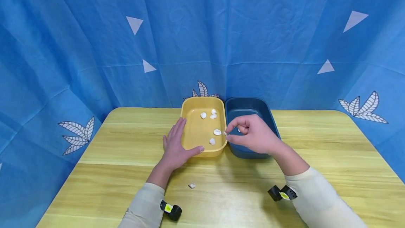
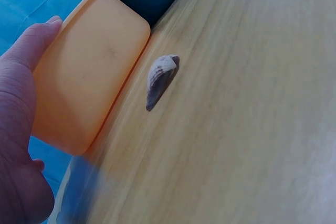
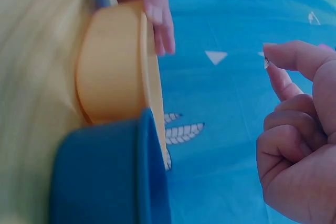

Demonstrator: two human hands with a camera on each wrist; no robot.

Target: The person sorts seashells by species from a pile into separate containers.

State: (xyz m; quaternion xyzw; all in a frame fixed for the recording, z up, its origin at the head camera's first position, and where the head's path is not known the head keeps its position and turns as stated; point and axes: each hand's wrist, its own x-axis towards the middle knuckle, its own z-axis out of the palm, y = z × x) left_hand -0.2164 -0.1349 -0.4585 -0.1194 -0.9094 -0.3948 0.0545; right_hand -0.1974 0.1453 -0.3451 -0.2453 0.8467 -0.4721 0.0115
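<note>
Between thumb and index finger, my right hand (image 1: pixel 254 134) pinches a small seashell (image 1: pixel 225 133) above the wall where the two bins meet. The right wrist view shows only an edge of that shell (image 3: pixel 266 62) at the fingertips. My left hand (image 1: pixel 177 147) rests against the yellow bin (image 1: pixel 194 129), its fingers spread along the left side and its thumb on the near rim. Several white seashells (image 1: pixel 217 132) lie in the yellow bin. The dark blue bin (image 1: pixel 248 103) stands directly to its right; a white piece (image 1: pixel 239 130) shows inside, partly hidden by my right hand.
A single ridged seashell (image 2: pixel 161 80) lies on the wooden table (image 1: pixel 126 175) in front of the yellow bin, near my left wrist. A blue patterned curtain (image 1: pixel 190 38) hangs behind the table's far edge. Black wrist cameras (image 1: pixel 171 210) are strapped over both sleeves.
</note>
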